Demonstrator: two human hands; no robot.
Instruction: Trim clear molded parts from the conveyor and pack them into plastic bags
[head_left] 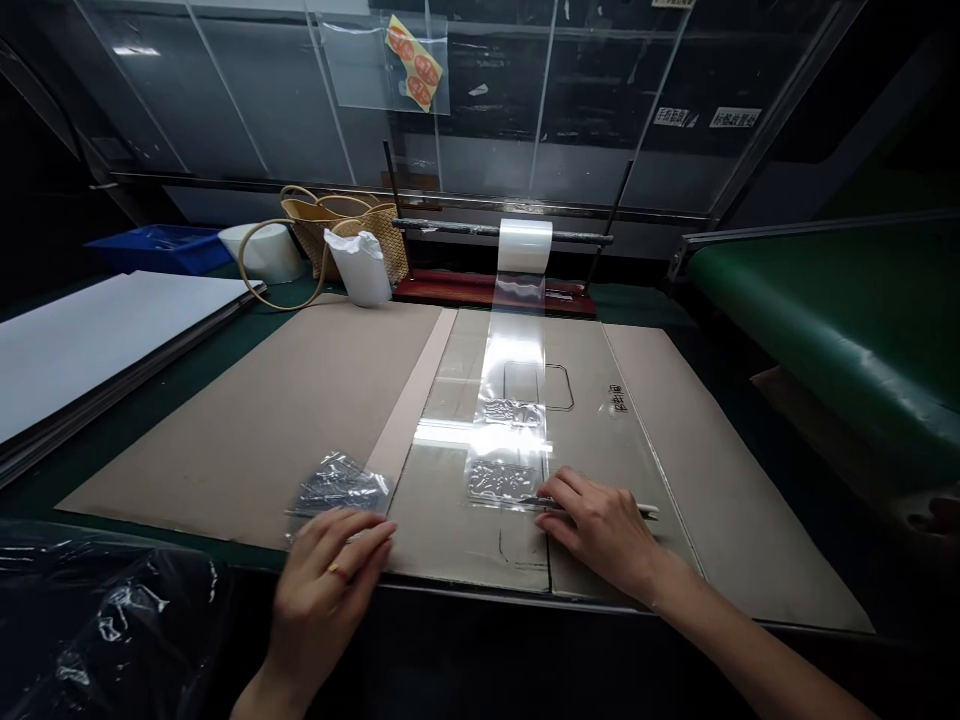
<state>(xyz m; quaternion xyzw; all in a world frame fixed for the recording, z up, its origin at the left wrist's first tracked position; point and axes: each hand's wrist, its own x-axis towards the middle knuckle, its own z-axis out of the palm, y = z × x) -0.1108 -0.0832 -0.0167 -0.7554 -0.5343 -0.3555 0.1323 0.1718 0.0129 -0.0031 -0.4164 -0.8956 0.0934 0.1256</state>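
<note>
My right hand (600, 530) is shut on a slim pen-like tool (592, 507) with a pale tip, which lies across the edge of a clear plastic film strip (511, 350). The strip runs from a film roll (524, 246) down over a flat cardboard sheet (262, 420). Two flat clear packets (502, 480) lie in line on it, just left of my right hand. My left hand (330, 580) rests, fingers together, at the lower edge of a crumpled clear plastic packet (337, 485) with dark contents.
A black plastic bag (97, 620) bulges at the near left. A stack of white boards (97, 350), a blue crate (157, 250) and a woven bag (345, 235) stand beyond. A green conveyor belt (825, 330) runs along the right, and an acrylic panel (416, 62) stands behind.
</note>
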